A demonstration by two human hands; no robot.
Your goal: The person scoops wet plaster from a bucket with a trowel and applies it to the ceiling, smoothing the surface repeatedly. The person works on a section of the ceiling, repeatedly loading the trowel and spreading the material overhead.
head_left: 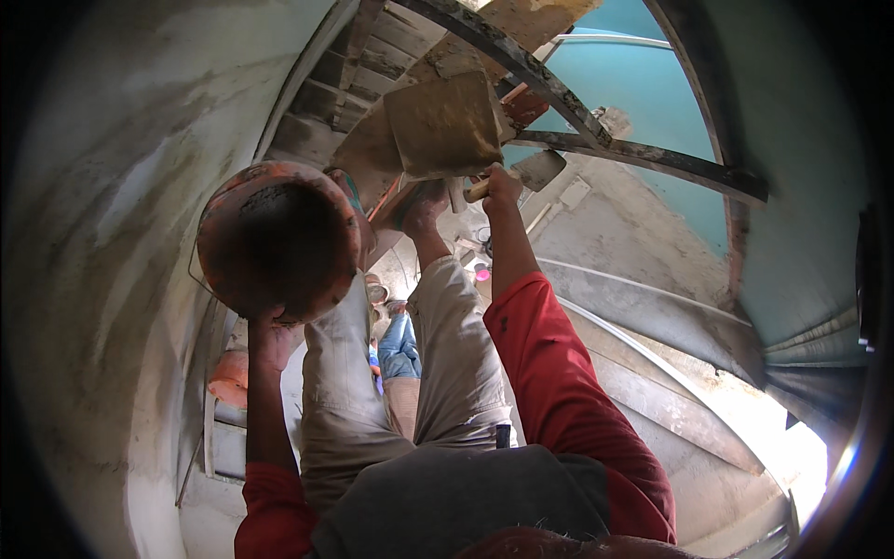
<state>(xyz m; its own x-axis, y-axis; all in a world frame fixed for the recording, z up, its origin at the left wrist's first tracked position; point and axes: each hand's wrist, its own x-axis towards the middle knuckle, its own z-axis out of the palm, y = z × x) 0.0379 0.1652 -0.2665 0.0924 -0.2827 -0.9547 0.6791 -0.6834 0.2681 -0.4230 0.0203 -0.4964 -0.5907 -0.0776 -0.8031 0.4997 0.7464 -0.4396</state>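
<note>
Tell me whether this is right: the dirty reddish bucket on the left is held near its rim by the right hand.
Not quite: the hand is wrong. The head view shows the left hand holding the dirty reddish bucket near its rim; the right hand is at a trowel.

I wear a shirt with a dark grey cloth body (456, 498) and red fabric sleeves (559, 359) — below, loose pale beige cloth trousers (458, 349) and teal foot straps (351, 190).

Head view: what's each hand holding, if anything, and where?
Left hand: bucket, by its near rim. Right hand: trowel, by its wooden handle; grip on flat board unclear.
</note>
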